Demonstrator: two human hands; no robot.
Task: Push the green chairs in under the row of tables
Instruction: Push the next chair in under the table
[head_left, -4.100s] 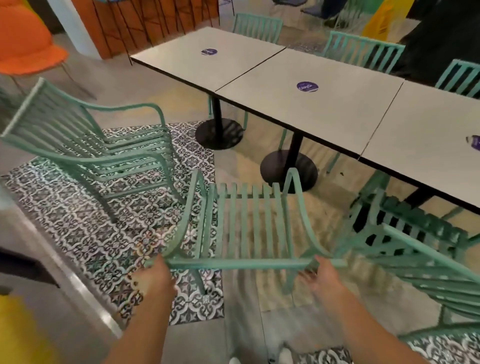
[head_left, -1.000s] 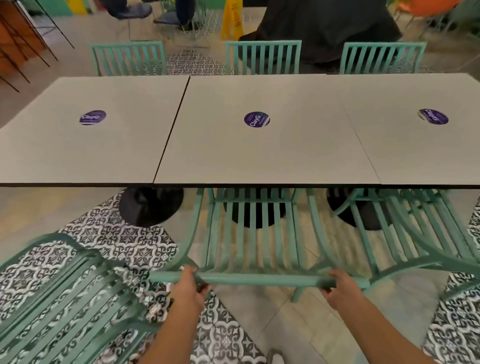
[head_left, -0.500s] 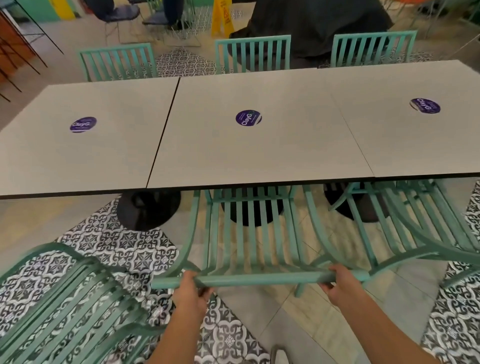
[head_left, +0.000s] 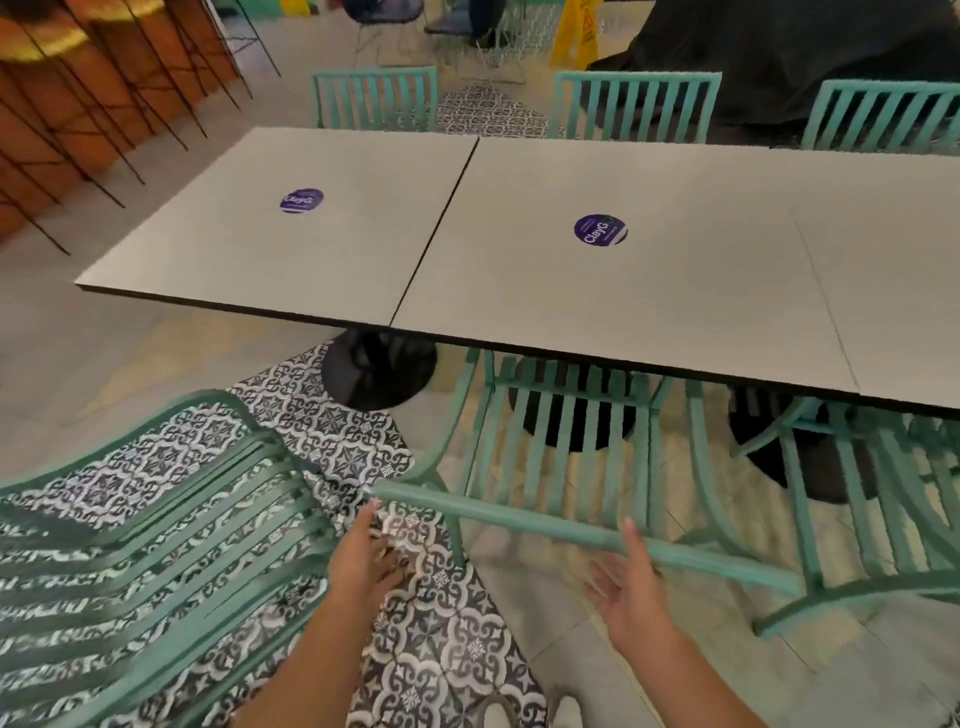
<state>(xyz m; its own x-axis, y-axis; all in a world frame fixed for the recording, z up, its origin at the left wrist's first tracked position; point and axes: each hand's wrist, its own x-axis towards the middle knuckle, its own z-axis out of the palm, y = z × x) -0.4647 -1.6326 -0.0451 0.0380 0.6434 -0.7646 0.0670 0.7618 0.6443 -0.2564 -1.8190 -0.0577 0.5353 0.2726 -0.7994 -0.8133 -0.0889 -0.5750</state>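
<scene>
A row of grey tables (head_left: 597, 291) runs across the view, each with a purple round sticker. A green slatted chair (head_left: 566, 452) stands in front of me, its seat partly under the middle table and its top rail near my hands. My left hand (head_left: 363, 558) hovers just below the rail's left end, fingers loose, holding nothing. My right hand (head_left: 626, 584) is open with spread fingers, its fingertips at the rail. Another green chair (head_left: 156, 530) stands away from the tables at lower left. A third green chair (head_left: 852, 499) sits partly under the table at right.
Three green chairs (head_left: 636, 106) line the tables' far side. Black round table bases (head_left: 379, 371) stand on the floor with patterned tiles (head_left: 441, 649). An orange counter with black stool legs (head_left: 78, 104) is at far left. A yellow floor sign (head_left: 576, 31) and seated people are behind.
Both hands have let go of the middle chair's top rail and opened. My view has swung left, bringing the pulled-out left chair closer.
</scene>
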